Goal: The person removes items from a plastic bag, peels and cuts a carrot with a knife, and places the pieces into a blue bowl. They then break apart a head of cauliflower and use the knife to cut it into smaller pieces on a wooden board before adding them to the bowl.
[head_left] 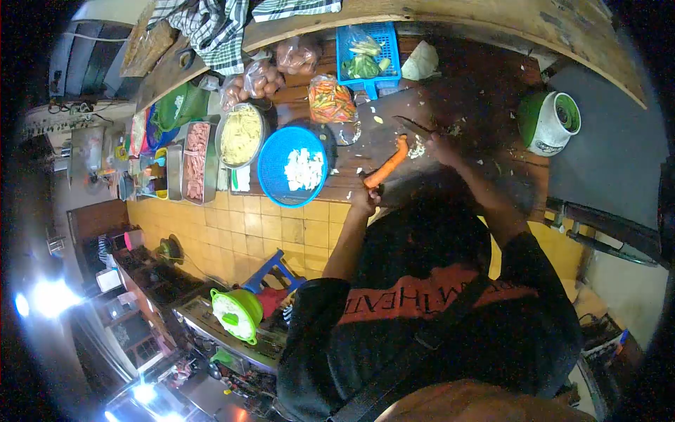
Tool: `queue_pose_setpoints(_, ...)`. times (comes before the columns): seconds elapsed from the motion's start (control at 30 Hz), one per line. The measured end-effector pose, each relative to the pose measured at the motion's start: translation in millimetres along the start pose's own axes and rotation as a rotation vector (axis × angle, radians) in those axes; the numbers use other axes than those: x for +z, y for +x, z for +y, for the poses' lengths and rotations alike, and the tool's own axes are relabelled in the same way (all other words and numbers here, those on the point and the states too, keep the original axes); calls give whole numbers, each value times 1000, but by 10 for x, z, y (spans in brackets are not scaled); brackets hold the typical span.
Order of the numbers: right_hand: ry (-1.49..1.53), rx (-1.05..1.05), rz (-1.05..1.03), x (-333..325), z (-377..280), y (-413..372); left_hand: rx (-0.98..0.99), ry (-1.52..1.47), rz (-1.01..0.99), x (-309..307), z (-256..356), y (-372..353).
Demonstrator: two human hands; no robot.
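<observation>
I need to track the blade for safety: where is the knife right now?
Head view, upper right of centre: the knife is in the right hand, blade at the far tip of the carrot.

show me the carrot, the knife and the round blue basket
carrot [387,167], head view, middle of its length
knife [413,126], head view, middle of the blade
round blue basket [271,170], head view, bare left side

Table [485,77], dark wood. Left hand [365,202] closed on near end of carrot [388,167]; right hand [441,149] holds knife [413,126] at far end. Beside: blue basket [271,169] of white pieces, metal bowl [241,135], bagged chillies [330,100].
</observation>
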State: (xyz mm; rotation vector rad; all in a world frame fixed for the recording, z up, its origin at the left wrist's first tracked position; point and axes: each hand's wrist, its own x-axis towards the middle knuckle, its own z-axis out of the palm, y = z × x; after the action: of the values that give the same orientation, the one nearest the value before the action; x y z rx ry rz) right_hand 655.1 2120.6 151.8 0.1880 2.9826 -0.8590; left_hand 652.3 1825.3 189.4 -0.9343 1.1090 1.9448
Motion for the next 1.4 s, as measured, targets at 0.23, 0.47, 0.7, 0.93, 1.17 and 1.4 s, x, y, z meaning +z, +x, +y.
queue_pose_setpoints(0.23, -108, -279, -22, -589, -623, -267, 81, 114, -200, -3, 15, -150)
queue_pose_setpoints(0.47, -233, 168, -147, -868, -639, -273, 370, 352, 1, 109, -19, -470)
queue_pose_setpoints(0.7, -338, -325, 567, -513, -513, -561, 846, 890, -89, 85, -133, -584)
queue_pose_setpoints(0.93, -983, -488, 539, -505, -494, -834, 699, 1012, -219, 24, -199, -478)
queue_pose_setpoints(1.17, -54, -65, 65, -193, -125, -680, 743, 1274, -167, 193, -113, -625)
queue_pose_setpoints(1.4, 266, 70, -30, -477, -103, -548, 777, 1320, -52, 117, -234, -455)
